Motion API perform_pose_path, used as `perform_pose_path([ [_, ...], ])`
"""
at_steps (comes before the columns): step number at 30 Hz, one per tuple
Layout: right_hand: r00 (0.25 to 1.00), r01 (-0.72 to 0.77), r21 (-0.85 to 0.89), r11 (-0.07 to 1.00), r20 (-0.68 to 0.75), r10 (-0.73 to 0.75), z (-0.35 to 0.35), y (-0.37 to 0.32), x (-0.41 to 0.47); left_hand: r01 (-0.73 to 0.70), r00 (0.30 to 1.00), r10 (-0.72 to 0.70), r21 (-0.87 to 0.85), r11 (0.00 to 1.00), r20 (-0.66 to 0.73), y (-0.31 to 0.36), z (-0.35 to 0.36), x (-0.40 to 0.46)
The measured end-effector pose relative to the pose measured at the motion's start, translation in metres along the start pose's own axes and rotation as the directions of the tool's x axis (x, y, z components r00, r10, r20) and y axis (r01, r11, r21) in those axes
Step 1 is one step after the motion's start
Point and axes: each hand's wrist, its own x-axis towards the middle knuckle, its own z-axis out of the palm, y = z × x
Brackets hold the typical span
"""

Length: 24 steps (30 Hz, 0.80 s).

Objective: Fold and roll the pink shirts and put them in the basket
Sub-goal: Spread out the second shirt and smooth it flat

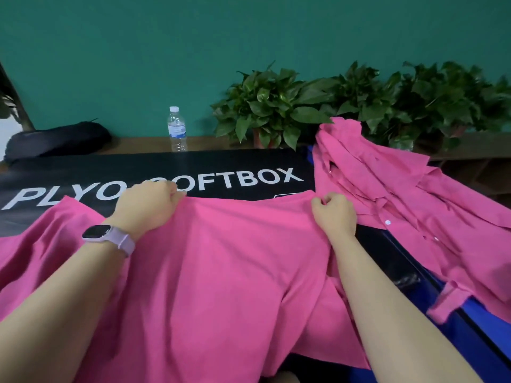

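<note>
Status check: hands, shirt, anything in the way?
Left hand and right hand each pinch the far edge of the flat pink shirt. Heap of crumpled pink button shirts touches it at right. No basket in view.

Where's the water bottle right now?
The water bottle stands upright on the wooden ledge against the green wall, left of the potted plants and beyond the black softbox bag.

I counted one shirt [221, 258] spread out, a shirt pile [401, 194] at two o'clock, one bottle [177, 129], and several plants [276, 106].
</note>
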Motion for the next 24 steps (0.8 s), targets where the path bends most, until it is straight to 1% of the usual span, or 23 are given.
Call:
perform_pose_path([
  [2,1.000,0.009,-0.005,1.000,-0.001,-0.009,0.003,0.002,0.000,0.001,1.000,-0.001,0.021,1.000,0.006,0.001,0.012,-0.001],
  [6,0.998,0.064,0.037,0.997,-0.018,-0.063,-0.001,0.003,0.006,-0.022,0.997,0.023,0.009,1.000,-0.076,0.005,0.037,-0.018],
  [8,0.996,0.085,0.014,0.996,-0.004,-0.085,-0.008,-0.003,0.026,-0.040,0.998,0.041,0.012,0.999,-0.047,0.004,0.038,-0.016],
  [10,0.997,0.077,-0.025,0.997,0.035,-0.076,-0.012,-0.011,0.044,-0.042,0.999,0.042,-0.006,0.999,-0.030,0.003,0.039,-0.014],
  [12,0.996,0.069,-0.103,0.992,0.059,-0.063,-0.001,-0.009,0.049,-0.016,0.999,0.015,-0.020,1.000,-0.046,0.000,0.041,-0.013],
  [15,0.997,0.082,-0.262,0.962,0.015,-0.081,0.023,0.003,0.036,0.083,0.993,-0.082,0.004,0.997,-0.088,-0.003,0.045,-0.014],
  [18,0.996,0.078,-0.288,0.955,-0.018,-0.087,0.029,0.008,0.039,0.152,0.986,-0.152,-0.003,0.988,-0.065,0.000,0.049,-0.013],
  [24,0.997,0.040,-0.278,0.960,-0.045,-0.055,0.028,0.009,0.040,0.173,0.982,-0.175,-0.032,0.984,-0.068,0.004,0.048,-0.014],
])
